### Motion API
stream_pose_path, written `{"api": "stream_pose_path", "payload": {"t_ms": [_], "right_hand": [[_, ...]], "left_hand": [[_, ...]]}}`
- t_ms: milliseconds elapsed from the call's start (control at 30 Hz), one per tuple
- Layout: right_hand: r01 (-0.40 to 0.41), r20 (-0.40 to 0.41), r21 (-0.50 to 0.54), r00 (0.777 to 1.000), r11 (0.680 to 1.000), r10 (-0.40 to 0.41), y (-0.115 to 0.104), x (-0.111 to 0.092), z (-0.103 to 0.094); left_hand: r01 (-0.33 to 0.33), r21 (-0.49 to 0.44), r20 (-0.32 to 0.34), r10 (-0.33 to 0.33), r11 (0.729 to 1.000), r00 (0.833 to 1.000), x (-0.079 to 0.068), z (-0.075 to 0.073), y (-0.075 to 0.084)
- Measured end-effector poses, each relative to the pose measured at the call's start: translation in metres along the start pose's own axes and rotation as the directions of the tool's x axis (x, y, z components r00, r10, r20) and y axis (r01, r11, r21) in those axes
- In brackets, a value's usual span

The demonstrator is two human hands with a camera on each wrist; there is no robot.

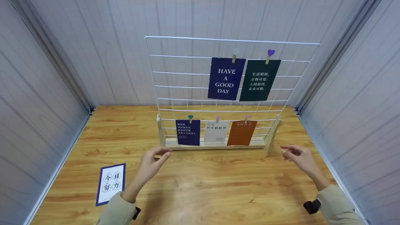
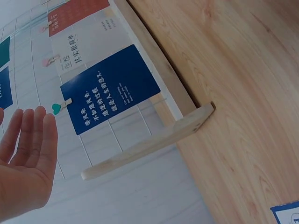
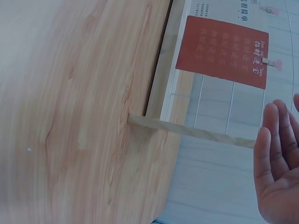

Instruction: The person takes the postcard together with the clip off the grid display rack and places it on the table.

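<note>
My left hand hovers in front of the left foot of a white wire grid rack, fingers loosely bent and holding nothing. Off the rack's right foot, my right hand hangs with relaxed fingers, also without anything in it. A navy card with a teal heart clip is the card nearest my left hand. Closest to the right hand is an orange-red card, held to the grid by a pink heart clip. Between those two hangs a white card.
Higher on the grid hang a blue "HAVE A GOOD DAY" card and a dark green card under a purple heart clip. A blue-bordered white card lies on the wooden table beside my left forearm. Pale panels enclose the table.
</note>
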State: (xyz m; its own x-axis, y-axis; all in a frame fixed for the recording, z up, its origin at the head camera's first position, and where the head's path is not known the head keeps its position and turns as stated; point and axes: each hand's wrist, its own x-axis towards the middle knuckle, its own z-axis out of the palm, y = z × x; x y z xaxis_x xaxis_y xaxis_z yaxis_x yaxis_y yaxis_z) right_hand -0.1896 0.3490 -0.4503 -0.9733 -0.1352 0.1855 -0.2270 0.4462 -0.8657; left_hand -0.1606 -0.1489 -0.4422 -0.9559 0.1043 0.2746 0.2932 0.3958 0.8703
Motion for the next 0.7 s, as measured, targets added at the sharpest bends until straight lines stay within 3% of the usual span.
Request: {"api": "stream_pose_path", "payload": {"t_ms": [200,333,567,700], "right_hand": [[0.014,0.003,0.054,1.0,0.998,-0.015,-0.003,0.007,0.01],[-0.018,0.006,0.054,1.0,0.998,0.017,-0.006,0.01,0.017],[-0.056,0.015,0.093,0.998,0.994,0.055,-0.012,0.016,0.028],[-0.053,0.008,0.118,0.999,0.992,0.052,-0.015,0.02,0.033]], "left_hand": [[-0.016,-0.032,0.019,0.016,0.999,1.0,0.006,0.006,0.003],[-0.03,-0.065,0.027,0.032,0.997,0.999,0.01,0.01,0.007],[-0.042,-0.076,0.034,0.044,0.996,0.998,0.009,0.013,0.046],[-0.061,-0.079,0.024,0.063,0.995,0.998,0.012,0.018,0.048]]}}
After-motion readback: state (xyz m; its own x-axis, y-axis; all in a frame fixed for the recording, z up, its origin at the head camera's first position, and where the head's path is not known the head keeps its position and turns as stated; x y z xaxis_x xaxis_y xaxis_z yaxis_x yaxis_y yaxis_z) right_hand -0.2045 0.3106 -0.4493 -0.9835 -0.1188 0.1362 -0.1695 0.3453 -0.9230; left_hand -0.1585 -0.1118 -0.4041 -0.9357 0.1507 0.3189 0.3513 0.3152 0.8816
